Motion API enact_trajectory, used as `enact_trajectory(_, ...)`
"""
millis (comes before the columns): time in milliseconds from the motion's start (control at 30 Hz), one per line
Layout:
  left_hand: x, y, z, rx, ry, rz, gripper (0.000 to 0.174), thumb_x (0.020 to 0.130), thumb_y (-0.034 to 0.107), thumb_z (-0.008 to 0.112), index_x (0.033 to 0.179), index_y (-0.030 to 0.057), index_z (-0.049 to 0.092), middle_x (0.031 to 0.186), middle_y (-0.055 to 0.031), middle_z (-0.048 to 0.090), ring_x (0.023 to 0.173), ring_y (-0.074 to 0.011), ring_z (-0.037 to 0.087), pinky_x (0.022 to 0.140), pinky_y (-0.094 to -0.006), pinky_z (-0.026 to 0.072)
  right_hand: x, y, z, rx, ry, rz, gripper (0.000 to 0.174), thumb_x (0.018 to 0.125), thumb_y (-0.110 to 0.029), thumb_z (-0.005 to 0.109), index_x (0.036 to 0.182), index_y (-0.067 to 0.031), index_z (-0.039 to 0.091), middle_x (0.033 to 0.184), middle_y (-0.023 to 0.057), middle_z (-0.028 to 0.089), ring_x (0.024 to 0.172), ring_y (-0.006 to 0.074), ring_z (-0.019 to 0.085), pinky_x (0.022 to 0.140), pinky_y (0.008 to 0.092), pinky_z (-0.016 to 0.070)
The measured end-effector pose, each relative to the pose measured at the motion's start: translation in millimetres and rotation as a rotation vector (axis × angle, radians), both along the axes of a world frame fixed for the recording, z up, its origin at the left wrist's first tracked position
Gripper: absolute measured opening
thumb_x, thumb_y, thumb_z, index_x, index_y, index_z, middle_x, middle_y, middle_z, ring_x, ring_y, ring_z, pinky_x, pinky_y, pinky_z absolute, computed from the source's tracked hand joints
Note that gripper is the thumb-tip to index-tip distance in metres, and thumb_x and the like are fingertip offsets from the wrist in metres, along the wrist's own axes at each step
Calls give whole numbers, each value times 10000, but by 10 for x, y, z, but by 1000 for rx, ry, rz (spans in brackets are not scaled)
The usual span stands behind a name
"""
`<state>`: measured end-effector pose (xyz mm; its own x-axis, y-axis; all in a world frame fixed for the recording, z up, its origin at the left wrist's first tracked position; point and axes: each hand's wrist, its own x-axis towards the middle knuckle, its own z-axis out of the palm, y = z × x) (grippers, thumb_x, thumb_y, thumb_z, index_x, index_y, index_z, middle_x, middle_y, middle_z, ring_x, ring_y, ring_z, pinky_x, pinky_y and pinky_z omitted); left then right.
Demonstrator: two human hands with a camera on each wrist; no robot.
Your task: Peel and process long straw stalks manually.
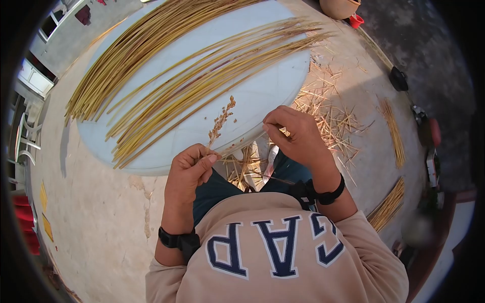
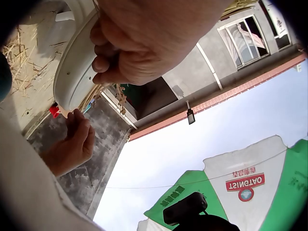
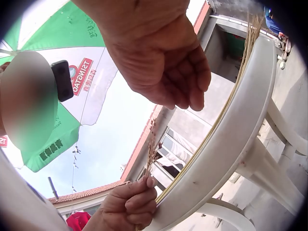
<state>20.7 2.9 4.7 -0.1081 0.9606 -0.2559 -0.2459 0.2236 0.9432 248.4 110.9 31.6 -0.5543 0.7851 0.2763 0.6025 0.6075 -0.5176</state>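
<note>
My left hand (image 1: 189, 173) pinches a dry brown seed head (image 1: 218, 123) between thumb and fingers, its tip upright over the near edge of the white table (image 1: 268, 96). The right wrist view also shows this left hand (image 3: 129, 204) and the seed head (image 3: 152, 144) above its fingertips. To the right, apart from it, my right hand (image 1: 298, 135) hovers by the table edge; its fingers (image 3: 196, 91) bend loosely with nothing visible in them. Long yellow-brown stalks (image 1: 189, 91) lie across the table beyond both hands, beside a thicker bundle (image 1: 121, 65).
Broken straw (image 1: 331, 121) litters the ground right of the table. Two small stalk bundles (image 1: 393, 132) (image 1: 389, 204) lie farther right. A clay pot (image 1: 339, 7) and a red cup (image 1: 356, 21) stand at the top right. A white chair (image 1: 28, 136) is at the far left.
</note>
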Motion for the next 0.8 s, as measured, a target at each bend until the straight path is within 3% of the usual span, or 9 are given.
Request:
enact_trajectory(67,15,6,5,-8,0,0,91,810,101,608,789,13,604,577,17,523,429,-18,356,382,-160,200,-101,-54,-82,18,193,155,249,745,-57,642,989,-30,595,852,90,618,688,202,615,600,288,487)
enact_trajectory(100,18,11,-3,-5,-21,-14,84,809,96,609,800,13,602,606,5,547,434,-17,363,382,-158,201,-149,-116,-27,-31,162,194,303,741,-71,647,1034,-51,573,944,99,603,774,230,618,642,305,499)
enact_trajectory(167,12,7,1,-5,-32,-34,78,808,90,609,811,12,600,636,-7,572,439,-17,371,382,-156,202,-276,-188,-85,14,211,249,296,718,-75,652,1002,-55,569,927,97,587,747,250,606,620,323,492)
enact_trajectory(200,14,8,10,-15,-19,-34,98,814,117,621,801,22,601,591,16,516,437,-18,359,386,-165,203,-333,-219,-114,64,251,302,290,695,-79,656,970,-59,565,910,96,571,720,270,594,598,342,486)
enact_trajectory(333,23,21,9,-15,17,-56,111,822,136,627,790,33,601,547,40,459,442,-21,353,390,-175,202,-432,-253,-210,29,241,354,196,719,-108,639,905,-61,596,792,71,585,702,247,600,584,338,489)
enact_trajectory(533,41,23,28,-27,14,-53,120,826,140,624,778,36,589,539,37,457,447,-21,357,397,-179,210,-504,-268,-279,197,187,296,93,711,-97,622,758,-63,550,673,55,540,593,243,582,480,328,467)
enact_trajectory(633,56,31,29,-32,32,-86,130,826,145,622,770,36,580,542,36,456,451,-23,358,405,-179,217,-561,-319,-324,209,133,171,138,683,-32,609,800,-52,539,668,72,529,553,250,563,474,330,458)
enact_trajectory(800,78,48,12,1,19,-85,113,821,127,613,792,21,589,552,35,463,450,-20,351,401,-169,204,-520,-269,-313,260,148,44,115,690,-55,603,770,-51,521,659,81,524,548,265,562,476,343,461)
